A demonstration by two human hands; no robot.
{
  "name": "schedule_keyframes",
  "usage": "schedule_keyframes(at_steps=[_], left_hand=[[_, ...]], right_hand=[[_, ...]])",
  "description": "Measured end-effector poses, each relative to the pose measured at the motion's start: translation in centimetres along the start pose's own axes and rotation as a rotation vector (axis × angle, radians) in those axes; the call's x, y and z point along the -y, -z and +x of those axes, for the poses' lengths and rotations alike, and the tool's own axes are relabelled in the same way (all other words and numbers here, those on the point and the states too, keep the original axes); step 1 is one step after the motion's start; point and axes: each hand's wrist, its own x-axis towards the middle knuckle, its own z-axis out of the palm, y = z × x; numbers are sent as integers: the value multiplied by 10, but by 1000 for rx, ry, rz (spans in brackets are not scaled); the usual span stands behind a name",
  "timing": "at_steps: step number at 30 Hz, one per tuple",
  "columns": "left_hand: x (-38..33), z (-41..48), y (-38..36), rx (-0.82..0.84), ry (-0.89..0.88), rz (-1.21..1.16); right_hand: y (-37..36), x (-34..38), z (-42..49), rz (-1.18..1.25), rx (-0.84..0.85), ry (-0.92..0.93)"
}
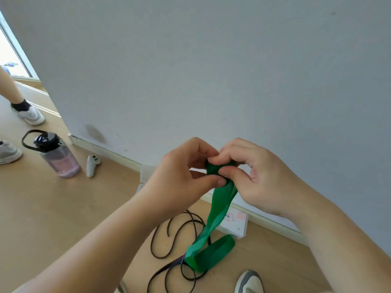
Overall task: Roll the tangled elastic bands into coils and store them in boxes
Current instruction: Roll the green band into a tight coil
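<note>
Between curled fingertips of left hand (186, 178) and right hand (260, 178): pinched starting coil of green elastic band (222, 206). Below grip, hangs slack to floor, crossing thin black band (167, 270). Likely springs open if pinch slackens; may snag there.

bright daylight, soft wide-angle distortion

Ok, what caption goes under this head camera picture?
Left hand and right hand pinch the top of a green band above dark bands on the floor.
</note>
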Motion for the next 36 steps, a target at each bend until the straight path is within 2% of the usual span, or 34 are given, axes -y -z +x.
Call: schedule_keyframes(at_steps=[5, 10, 14, 19, 23, 25, 27, 29, 31, 34, 36], left_hand=[[-1, 5, 0, -45, 7, -95], [4, 7, -9, -152, -9, -96], [6, 10, -14, -233, -37, -309], [-3, 9, -21, -247, -25, -610], [0, 8, -31, -208, 1, -710], [2, 7, -34, -214, 36, -632], [4, 6, -31, -205, 67, -429], [8, 7, -24, -172, 74, -109], [9, 6, -20, -152, 49, 90], [9, 4, -23, -112, 1, 127], [7, 6, -23, -101, 25, 99]], right_hand=[[-6, -11, -2, 66, -100, -4], [-16, -24, -4, 532, -312, -170], [-13, -27, -4, 688, -266, -156], [-8, -26, -1, 804, -420, -160], [-12, -25, -3, 886, -421, -148], [-13, -28, -5, 851, -440, -165], [-12, -32, -7, 765, -439, -180], [-11, -37, -9, 584, -396, -173], [-12, -40, -11, 348, -321, -130], [-15, -43, -11, 70, -273, 11], [-17, -44, -10, 0, -266, 81]])
